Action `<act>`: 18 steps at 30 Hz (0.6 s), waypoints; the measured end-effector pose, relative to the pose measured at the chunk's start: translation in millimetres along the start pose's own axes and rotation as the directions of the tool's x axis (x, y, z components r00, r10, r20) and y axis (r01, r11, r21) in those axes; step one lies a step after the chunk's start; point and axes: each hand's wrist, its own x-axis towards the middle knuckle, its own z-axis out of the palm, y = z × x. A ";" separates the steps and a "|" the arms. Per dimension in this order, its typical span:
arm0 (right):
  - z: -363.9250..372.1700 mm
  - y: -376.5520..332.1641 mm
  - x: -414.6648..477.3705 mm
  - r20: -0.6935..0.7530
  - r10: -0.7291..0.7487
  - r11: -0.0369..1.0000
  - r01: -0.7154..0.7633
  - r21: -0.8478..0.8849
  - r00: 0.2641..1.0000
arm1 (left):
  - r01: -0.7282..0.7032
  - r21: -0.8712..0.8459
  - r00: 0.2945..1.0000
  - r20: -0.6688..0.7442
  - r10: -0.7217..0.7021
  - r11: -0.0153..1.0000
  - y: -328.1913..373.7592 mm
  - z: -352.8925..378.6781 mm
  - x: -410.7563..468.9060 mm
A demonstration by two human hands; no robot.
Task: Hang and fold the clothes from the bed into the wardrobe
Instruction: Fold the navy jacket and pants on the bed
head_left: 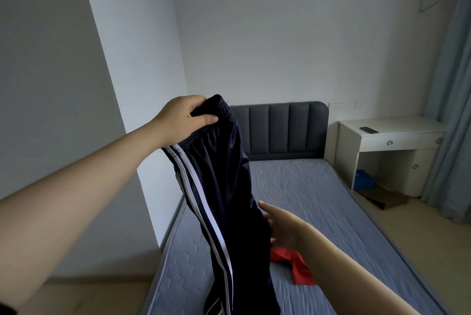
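Observation:
Dark navy track trousers (221, 187) with two white side stripes hang upright over the bed (318, 200). My left hand (183, 117) grips their elastic waistband at the top, thumb over the front. My right hand (283, 225) reaches to the trousers' right edge about halfway down, fingers straight and touching the fabric. A red garment (295, 266) lies crumpled on the blue mattress, just below my right wrist and partly hidden by it. The trouser legs run down out of view at the bottom edge.
A grey padded headboard (280, 131) stands at the far end of the bed. A white desk (390, 141) with a dark remote (369, 130) stands at the right, a blue bag (364, 178) and cardboard beneath it. Curtains (451, 110) hang far right. No wardrobe is in view.

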 end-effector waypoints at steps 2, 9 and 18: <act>4.8 -2.0 1.0 -0.222 -0.108 0.991 0.123 0.055 0.969 | 0.015 0.001 1.000 -0.001 -0.015 1.000 -5.1 -1.5 -0.9; -19.9 -24.8 -38.8 -0.463 -0.404 0.883 0.469 0.029 0.789 | 0.196 0.137 0.981 -0.012 -0.196 0.971 -41.8 -8.0 -10.4; -44.7 -52.6 -62.7 -0.575 -0.628 0.768 0.538 -0.349 0.524 | 0.248 0.044 0.962 0.103 -0.252 0.968 -56.1 5.5 -14.8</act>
